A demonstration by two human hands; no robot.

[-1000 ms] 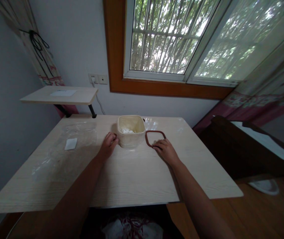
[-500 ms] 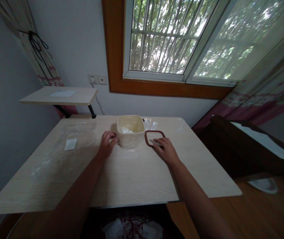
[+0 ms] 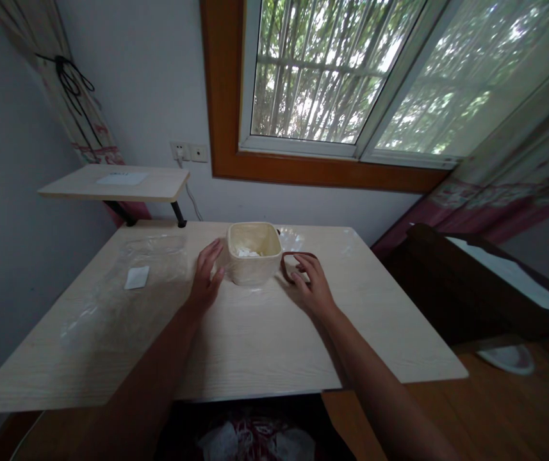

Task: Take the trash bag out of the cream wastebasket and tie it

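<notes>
A cream square container (image 3: pixel 253 252) with something white inside stands on the pale wooden table (image 3: pixel 236 333). My left hand (image 3: pixel 207 276) is open beside its left wall, fingers stretched up and close to it. My right hand (image 3: pixel 310 285) lies open over a reddish-brown square lid ring (image 3: pixel 287 260) just right of the container, fingers spread on it.
A small white square piece (image 3: pixel 137 277) and a clear plastic sheet (image 3: pixel 154 253) lie at the table's left. A raised shelf (image 3: pixel 115 182) stands at the back left. Dark wooden furniture (image 3: pixel 451 282) is right of the table. A window is behind.
My left hand has opened from a curled pose and risen along the container's left side. My right hand has slid forward and left over the lid ring.
</notes>
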